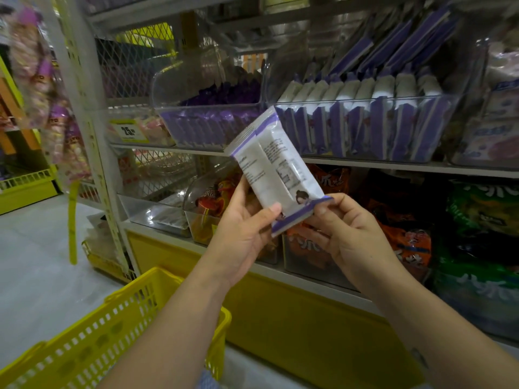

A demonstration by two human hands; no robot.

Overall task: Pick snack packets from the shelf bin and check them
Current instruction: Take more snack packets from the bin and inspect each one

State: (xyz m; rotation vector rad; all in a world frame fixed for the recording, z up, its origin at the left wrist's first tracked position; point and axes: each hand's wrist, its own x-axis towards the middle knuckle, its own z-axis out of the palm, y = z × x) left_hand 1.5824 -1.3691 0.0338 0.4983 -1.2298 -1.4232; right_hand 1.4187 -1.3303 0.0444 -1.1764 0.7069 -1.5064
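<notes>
I hold one white and purple snack packet [276, 169] up in front of the shelf, its printed back facing me and tilted to the left. My left hand [245, 231] grips its lower left side, thumb across the face. My right hand [345, 234] pinches the purple bottom seal. Behind it, a clear shelf bin [362, 130] holds several matching packets standing in a row. A second clear bin [207, 119] to the left holds several purple packets.
A yellow shopping basket [92, 338] hangs at the lower left under my left forearm. The lower shelf [323, 273] carries clear bins of orange and green snack bags [404, 234]. Hanging sweet bags [36, 80] are at the far left, beside a white upright post.
</notes>
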